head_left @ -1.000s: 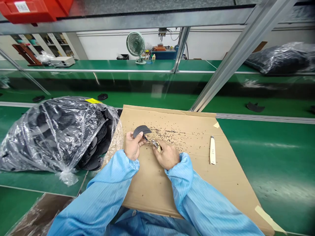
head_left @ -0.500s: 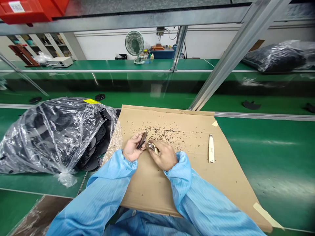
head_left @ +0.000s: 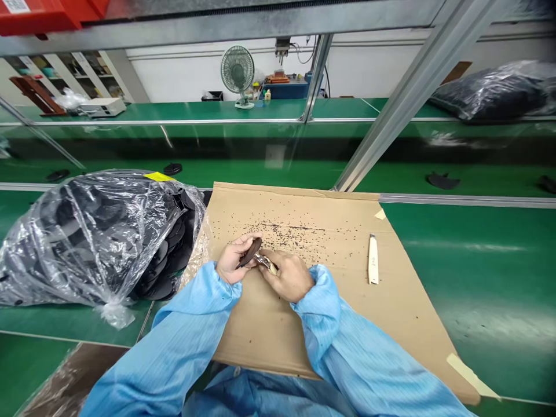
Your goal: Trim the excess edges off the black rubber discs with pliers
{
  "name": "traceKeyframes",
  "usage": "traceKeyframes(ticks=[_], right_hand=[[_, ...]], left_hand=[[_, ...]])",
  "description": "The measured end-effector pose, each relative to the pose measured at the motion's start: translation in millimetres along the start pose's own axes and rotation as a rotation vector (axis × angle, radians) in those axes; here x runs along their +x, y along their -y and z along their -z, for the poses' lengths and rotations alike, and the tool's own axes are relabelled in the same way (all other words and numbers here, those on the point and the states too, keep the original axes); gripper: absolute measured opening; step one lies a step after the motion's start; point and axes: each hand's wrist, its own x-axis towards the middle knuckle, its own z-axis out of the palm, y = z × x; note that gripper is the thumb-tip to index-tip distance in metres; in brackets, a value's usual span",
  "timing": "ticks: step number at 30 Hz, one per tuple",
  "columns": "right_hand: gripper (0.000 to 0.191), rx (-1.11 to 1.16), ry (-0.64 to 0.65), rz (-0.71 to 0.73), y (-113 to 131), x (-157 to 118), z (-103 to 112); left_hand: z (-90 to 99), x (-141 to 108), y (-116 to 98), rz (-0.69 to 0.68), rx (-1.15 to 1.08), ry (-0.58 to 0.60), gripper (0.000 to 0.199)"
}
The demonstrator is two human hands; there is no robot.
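Observation:
A dark disc-like part (head_left: pixel 249 253) is pinched in my left hand (head_left: pixel 231 262), tilted above the brown cardboard sheet (head_left: pixel 260 341). My right hand (head_left: pixel 290 274) is closed around a small metal cutting tool with pale handles (head_left: pixel 266 264). The tool's tip meets the right edge of the part. Its jaws are too small to make out clearly. Many tiny black bits (head_left: pixel 295 234) lie scattered on the cardboard beyond my hands.
To the left, a clear plastic bag (head_left: pixel 99 231) holds many black parts. A cream-handled tool (head_left: pixel 373 259) lies on the cardboard's right side. A slanted metal post (head_left: pixel 391 110) rises behind the sheet. Black pieces (head_left: pixel 442 180) lie farther back.
The dark part has turned to show more of its flat face. The tool's tip has moved against its edge. The whole view has shifted slightly.

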Motion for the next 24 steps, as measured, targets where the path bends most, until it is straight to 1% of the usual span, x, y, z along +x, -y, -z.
traceKeyframes(ticks=[7, 10, 16, 19, 22, 24], right_hand=[[0.025, -0.012, 0.095, -0.020, 5.5, 1.4, 6.1], [0.022, -0.019, 0.126, -0.034, 6.9, 1.6, 7.4], [0.027, -0.113, 0.156, -0.087, 11.6, 1.8, 9.6], [0.029, -0.118, 0.166, -0.103, 13.3, 2.3, 9.9], [0.026, 0.036, 0.117, -0.081, 7.7, 3.2, 7.8], [0.023, 0.227, 0.009, -0.081, -1.3, 3.4, 6.0]], left_hand=[[3.0, 1.8, 2.7, -0.026, 0.029, 0.030, 0.039], [2.5, 2.0, 3.1, -0.030, 0.033, 0.023, 0.040], [2.0, 2.8, 5.6, -0.044, 0.022, 0.012, 0.040], [1.7, 2.8, 6.3, -0.043, 0.026, 0.001, 0.039], [-2.0, 3.2, 5.3, -0.055, 0.012, -0.012, 0.039], [-5.4, 4.6, 4.9, -0.098, -0.022, -0.057, 0.043]])
